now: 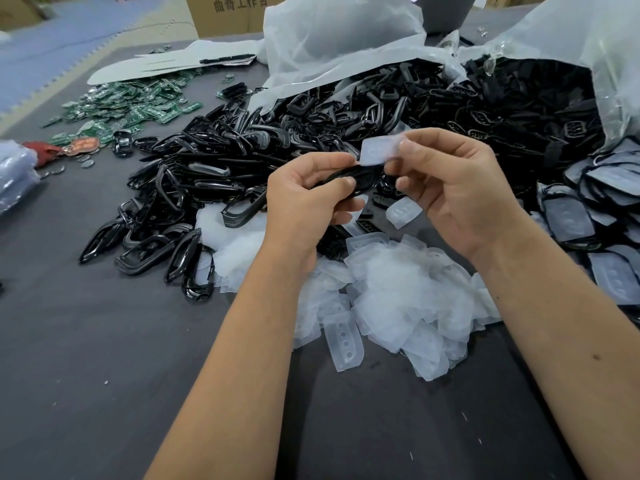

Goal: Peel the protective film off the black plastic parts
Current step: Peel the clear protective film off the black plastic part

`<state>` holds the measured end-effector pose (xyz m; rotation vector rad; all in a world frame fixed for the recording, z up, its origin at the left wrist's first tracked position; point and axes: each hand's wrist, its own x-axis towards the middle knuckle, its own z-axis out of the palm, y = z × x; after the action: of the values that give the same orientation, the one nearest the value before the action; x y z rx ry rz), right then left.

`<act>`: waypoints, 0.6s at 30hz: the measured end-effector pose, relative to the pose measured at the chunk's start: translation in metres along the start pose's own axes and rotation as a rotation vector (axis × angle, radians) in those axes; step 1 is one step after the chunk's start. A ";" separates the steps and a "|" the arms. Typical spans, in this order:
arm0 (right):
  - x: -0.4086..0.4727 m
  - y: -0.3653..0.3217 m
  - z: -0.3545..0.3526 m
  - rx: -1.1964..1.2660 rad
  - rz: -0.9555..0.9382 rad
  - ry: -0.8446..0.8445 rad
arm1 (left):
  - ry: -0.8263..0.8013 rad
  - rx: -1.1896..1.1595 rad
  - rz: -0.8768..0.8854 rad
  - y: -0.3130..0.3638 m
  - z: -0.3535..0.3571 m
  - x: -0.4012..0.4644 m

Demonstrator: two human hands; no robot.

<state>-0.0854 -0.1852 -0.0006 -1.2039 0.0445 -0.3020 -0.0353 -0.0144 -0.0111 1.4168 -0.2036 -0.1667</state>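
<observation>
My left hand (308,195) grips a black plastic part (360,176) above the table, thumb on top and fingers curled under it. My right hand (453,188) pinches a translucent film (379,150) between thumb and forefinger; the film stands lifted off the part's right end. Below my hands lies a heap of peeled films (398,299). A big pile of black parts (242,150) spreads to the left and behind. Parts that still carry film (595,230) are stacked at the right.
Two white plastic bags (346,39) spill black parts at the back. Green circuit boards (131,105) lie at the far left, with a pen (227,58) on paper behind them. A cardboard box (228,12) stands beyond the grey table (86,341).
</observation>
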 end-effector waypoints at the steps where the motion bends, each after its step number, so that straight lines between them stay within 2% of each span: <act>1: 0.000 -0.001 0.001 0.029 -0.006 0.001 | -0.008 0.000 -0.007 0.000 0.000 0.000; 7: 0.002 0.001 0.000 -0.038 -0.103 0.134 | 0.020 -0.039 0.023 0.001 0.002 0.000; 10: 0.001 -0.001 0.002 -0.035 -0.084 0.104 | 0.023 -0.039 0.036 0.001 0.001 0.000; 18: 0.000 0.012 0.008 -0.356 -0.161 0.039 | 0.028 -0.091 0.005 -0.002 0.001 0.004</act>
<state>-0.0812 -0.1746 -0.0086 -1.5588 0.0361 -0.4728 -0.0322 -0.0166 -0.0122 1.3274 -0.1741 -0.1502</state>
